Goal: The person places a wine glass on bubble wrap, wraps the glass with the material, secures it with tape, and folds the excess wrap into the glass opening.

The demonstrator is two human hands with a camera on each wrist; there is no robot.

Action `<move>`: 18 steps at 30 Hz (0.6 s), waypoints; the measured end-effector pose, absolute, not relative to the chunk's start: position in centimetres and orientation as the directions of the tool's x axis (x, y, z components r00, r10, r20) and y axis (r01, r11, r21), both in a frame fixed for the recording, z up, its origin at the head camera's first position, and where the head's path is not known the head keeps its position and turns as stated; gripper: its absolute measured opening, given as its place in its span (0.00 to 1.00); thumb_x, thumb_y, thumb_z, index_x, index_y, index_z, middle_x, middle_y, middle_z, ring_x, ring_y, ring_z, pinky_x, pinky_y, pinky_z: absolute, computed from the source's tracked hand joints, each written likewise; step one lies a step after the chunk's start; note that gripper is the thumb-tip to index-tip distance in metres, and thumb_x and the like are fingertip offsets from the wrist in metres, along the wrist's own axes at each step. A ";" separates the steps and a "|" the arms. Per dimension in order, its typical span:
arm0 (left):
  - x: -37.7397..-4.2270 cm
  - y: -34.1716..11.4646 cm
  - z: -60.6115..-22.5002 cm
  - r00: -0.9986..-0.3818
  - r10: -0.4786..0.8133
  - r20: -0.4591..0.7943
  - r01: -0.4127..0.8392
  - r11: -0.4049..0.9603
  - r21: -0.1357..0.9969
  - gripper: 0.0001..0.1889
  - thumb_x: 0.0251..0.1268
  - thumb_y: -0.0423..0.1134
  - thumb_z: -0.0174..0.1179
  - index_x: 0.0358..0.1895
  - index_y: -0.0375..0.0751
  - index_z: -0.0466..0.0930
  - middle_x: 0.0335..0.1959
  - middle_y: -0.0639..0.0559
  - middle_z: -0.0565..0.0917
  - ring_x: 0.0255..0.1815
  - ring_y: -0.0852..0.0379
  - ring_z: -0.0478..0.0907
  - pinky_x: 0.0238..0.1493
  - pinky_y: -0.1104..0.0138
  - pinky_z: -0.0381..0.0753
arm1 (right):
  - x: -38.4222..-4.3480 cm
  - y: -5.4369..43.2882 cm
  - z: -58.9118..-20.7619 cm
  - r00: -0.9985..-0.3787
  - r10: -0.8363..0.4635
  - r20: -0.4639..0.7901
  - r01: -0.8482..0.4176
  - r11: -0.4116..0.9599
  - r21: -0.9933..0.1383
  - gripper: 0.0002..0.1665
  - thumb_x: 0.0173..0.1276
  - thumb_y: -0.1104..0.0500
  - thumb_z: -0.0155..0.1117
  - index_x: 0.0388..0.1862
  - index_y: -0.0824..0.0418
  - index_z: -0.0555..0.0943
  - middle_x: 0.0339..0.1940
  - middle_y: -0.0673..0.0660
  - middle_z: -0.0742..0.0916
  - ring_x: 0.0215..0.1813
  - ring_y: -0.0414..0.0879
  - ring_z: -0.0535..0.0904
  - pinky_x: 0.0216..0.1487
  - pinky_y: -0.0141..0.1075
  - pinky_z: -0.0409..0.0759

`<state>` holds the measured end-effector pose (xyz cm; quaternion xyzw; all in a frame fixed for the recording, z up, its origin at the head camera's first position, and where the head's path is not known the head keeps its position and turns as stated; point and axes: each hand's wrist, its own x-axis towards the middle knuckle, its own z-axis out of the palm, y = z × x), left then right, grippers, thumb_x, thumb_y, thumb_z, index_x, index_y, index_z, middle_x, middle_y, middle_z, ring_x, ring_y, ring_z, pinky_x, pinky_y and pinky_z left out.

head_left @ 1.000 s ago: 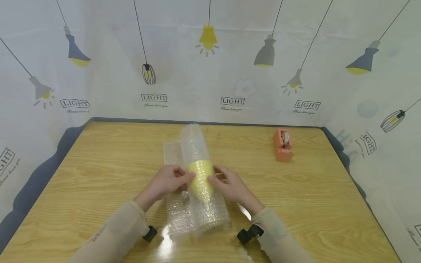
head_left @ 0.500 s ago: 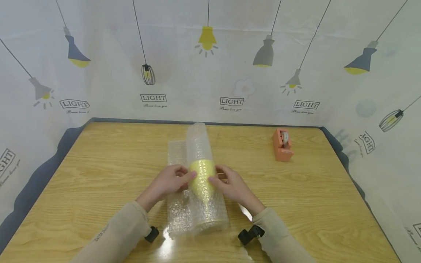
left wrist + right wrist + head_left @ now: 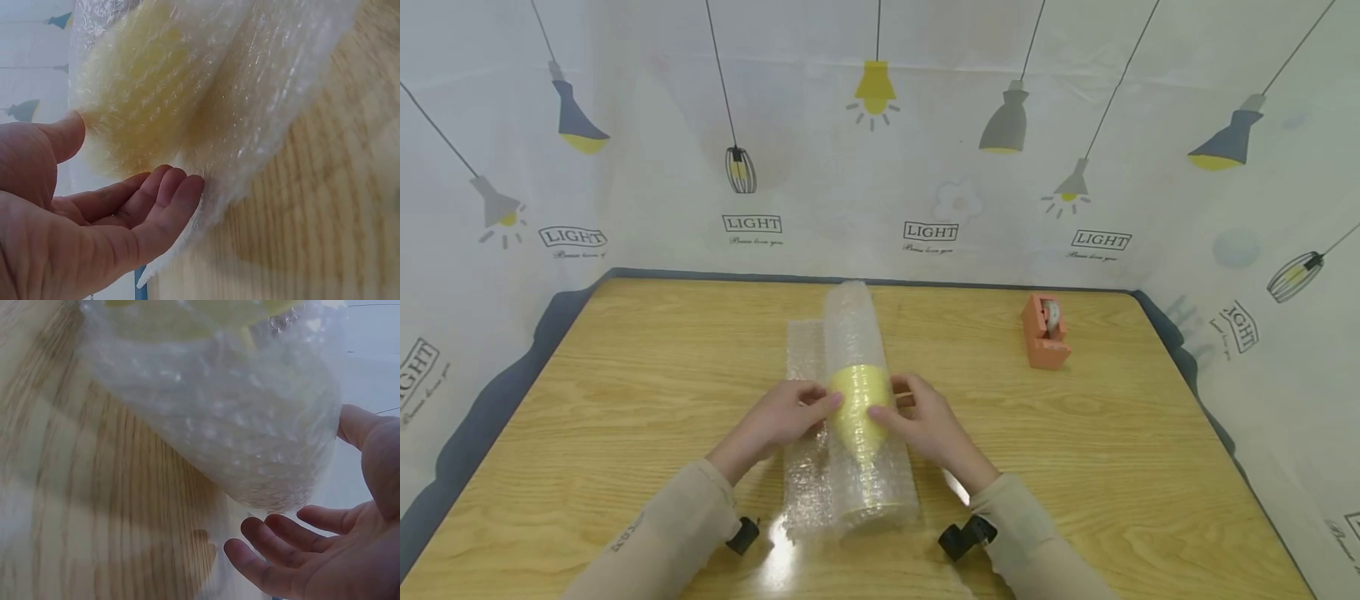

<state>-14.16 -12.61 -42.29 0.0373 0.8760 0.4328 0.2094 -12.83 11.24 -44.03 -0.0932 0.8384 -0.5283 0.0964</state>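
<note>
A yellow goblet (image 3: 859, 408) lies inside a roll of clear bubble wrap (image 3: 850, 321) in the middle of the table. Its bowl, stem and round foot show through the plastic. My left hand (image 3: 786, 410) holds the roll's left side, thumb on top by the goblet's bowl and fingers low at the side. From the right, my right hand (image 3: 928, 421) holds the same roll with the thumb over it. In the right wrist view the fingers (image 3: 275, 544) curve beside the wrap. A flat flap of bubble wrap (image 3: 807, 483) extends left under my left hand.
An orange tape dispenser (image 3: 1045, 333) with a roll of clear tape stands at the back right of the wooden table (image 3: 647, 367). Behind the table hangs a white cloth (image 3: 820, 183) printed with lamps.
The bubble wrap roll with the goblet has shifted slightly right and stands straighter, and its flap has shifted with it. My right thumb lies a little further over the roll.
</note>
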 end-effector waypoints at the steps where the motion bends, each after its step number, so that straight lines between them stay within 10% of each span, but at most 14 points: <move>1: -14.1 -12.7 -42.3 -0.911 0.247 -0.331 -0.108 0.631 0.768 0.30 0.76 0.56 0.59 0.64 0.32 0.79 0.54 0.41 0.85 0.49 0.49 0.84 0.56 0.52 0.85 | -12.8 11.2 -44.1 -0.966 -0.252 -0.060 -0.055 0.427 -0.902 0.33 0.71 0.49 0.71 0.66 0.67 0.74 0.62 0.65 0.83 0.59 0.61 0.82 0.57 0.51 0.85; 18: -13.7 -13.0 -40.8 -0.949 0.193 -0.249 -0.071 0.639 0.766 0.21 0.71 0.47 0.66 0.53 0.31 0.81 0.48 0.39 0.85 0.49 0.45 0.82 0.50 0.55 0.87 | -12.6 9.6 -43.4 -0.973 -0.223 -0.052 -0.054 0.443 -0.895 0.34 0.67 0.51 0.75 0.62 0.69 0.73 0.58 0.67 0.80 0.54 0.59 0.81 0.44 0.44 0.87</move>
